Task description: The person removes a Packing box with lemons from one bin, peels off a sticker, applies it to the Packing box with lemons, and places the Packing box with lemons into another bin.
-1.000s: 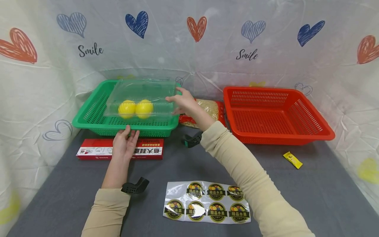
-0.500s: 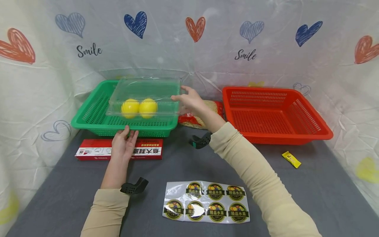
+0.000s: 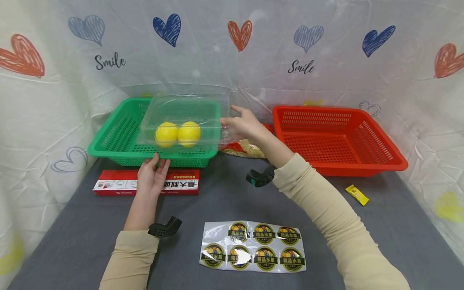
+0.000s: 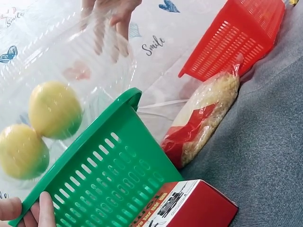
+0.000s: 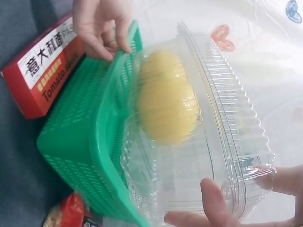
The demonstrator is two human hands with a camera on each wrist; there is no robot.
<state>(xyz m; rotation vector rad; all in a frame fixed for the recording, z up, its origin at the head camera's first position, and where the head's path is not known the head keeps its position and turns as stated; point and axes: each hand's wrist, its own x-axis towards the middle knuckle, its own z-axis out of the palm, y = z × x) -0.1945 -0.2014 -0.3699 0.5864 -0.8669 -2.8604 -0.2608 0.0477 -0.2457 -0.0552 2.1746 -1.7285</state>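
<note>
A clear plastic clamshell box [image 3: 186, 108] hangs slightly tilted over the green basket [image 3: 103, 152], its right part past the basket's right side. Two yellow round fruits [image 3: 189, 134] lie side by side inside it. My right hand [image 3: 247, 124] grips the box by its right end; the right wrist view shows the thumb and fingers spread around that end. At the basket's front rim, my left hand [image 3: 150, 175] pinches the edge, fingers curled under it, as the right wrist view shows. The box's lid and body look closed together in the right wrist view.
A red basket [image 3: 342, 169] stands at right. Between the baskets lies a bag of dry food [image 3: 244, 149], partly hidden. A red-and-white pasta box [image 3: 116, 183] sits before the green basket. Nearer are a sticker sheet [image 3: 253, 246] and a small yellow packet [image 3: 357, 195].
My right hand has moved to the right, carrying the clamshell box with the fruits along. My left hand stays at the green basket's front rim, and the basket has not moved.
</note>
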